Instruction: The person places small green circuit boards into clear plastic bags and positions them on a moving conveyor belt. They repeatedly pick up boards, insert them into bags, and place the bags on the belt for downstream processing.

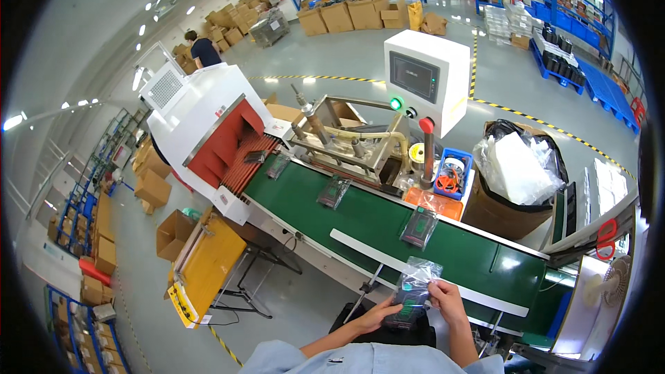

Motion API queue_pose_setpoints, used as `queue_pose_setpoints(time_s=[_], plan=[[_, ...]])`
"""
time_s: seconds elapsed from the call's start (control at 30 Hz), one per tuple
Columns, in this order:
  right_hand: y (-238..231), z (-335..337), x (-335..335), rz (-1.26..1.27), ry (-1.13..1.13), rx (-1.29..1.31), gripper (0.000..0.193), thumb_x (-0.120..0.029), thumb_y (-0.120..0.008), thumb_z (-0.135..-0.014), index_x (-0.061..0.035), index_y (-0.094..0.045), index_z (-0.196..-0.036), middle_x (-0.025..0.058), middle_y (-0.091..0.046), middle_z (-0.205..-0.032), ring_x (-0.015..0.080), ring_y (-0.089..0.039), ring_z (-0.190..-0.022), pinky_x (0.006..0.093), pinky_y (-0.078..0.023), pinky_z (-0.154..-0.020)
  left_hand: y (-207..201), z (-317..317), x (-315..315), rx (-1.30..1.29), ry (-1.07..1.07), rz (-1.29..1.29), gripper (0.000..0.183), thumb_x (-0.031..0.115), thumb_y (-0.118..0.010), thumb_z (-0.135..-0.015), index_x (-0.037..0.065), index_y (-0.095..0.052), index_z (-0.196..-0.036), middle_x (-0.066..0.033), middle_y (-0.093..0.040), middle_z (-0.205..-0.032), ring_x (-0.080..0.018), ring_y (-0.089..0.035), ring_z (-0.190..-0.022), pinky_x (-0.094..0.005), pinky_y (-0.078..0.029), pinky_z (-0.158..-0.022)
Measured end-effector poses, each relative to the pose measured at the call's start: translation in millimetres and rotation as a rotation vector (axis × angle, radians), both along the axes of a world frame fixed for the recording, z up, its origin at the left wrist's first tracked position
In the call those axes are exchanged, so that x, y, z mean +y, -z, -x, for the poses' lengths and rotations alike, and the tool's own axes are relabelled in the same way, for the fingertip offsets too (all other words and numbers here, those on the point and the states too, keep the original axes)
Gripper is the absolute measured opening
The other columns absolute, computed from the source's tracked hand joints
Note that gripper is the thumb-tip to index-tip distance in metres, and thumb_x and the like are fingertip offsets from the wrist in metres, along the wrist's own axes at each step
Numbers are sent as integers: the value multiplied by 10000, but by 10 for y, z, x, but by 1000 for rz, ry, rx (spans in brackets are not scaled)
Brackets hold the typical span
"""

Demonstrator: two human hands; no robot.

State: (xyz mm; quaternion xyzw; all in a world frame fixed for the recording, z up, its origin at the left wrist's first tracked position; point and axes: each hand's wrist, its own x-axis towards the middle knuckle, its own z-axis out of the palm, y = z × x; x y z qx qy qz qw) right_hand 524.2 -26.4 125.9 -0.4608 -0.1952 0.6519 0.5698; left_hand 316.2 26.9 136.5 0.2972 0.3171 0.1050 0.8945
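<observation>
Close to my body I hold a dark flat box in a loose clear plastic bag [410, 298], tilted above the near edge of the green conveyor belt [471, 255]. The fingers of my left hand [377, 315] are closed on the box's lower left side. My right hand [447, 300] pinches the clear film at the upper right. Just beyond, a similar bagged box [419, 227] lies on the belt. Farther left along it are a second bagged box [334, 192] and a third [278, 165]. Another dark pack [256, 156] sits at the mouth of the white tunnel machine [197, 125].
A white guide rail [367, 250] runs along the belt's near side. Behind the belt stand a metal frame [346, 142], a control box [450, 76], a blue bin [465, 183] and a carton of plastic film [516, 166]. Left is a yellow table [218, 253]; right, a fan [614, 280].
</observation>
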Motion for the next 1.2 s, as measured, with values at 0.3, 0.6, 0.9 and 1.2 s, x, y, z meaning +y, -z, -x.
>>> queue_pose_setpoints(time_s=[0.3,0.6,0.9,1.2], plan=[[-100,-212,-346,-38,193,-658,156,-136,-583,-828,-9,-610,-742,-40,-504,-616,44,-411,-546,209,-312,-485,-179,-628,281,75,69,-638,325,211,-504,-903,-5,-545,-1143,-59,-580,-1091,-110,-508,-1020,-242,-377,-901],[453,-1998,-824,222,604,-1201,260,-195,-537,-835,35,-573,-719,95,-527,-567,145,-509,-552,300,-385,-520,-65,-839,340,122,-337,-372,229,187,-474,-906,-3,-564,-998,-139,-614,-966,-218,-590,-946,-347,-468,-835],[1443,-2861,-397,432,787,-1357,286,-273,-541,-806,-2,-603,-742,190,-579,-703,341,-572,-703,398,-432,-627,256,-51,61,298,-182,-105,196,187,-506,-878,18,-565,-960,-117,-613,-924,-207,-592,-891,-346,-480,-780],[1479,-2458,-43,686,805,-1374,442,-426,-586,-782,-39,-617,-992,217,-550,-996,383,-547,-892,441,-432,-774,308,198,92,246,-217,100,193,172,-495,-873,13,-565,-958,-136,-608,-916,-256,-578,-911,-395,-465,-822]])
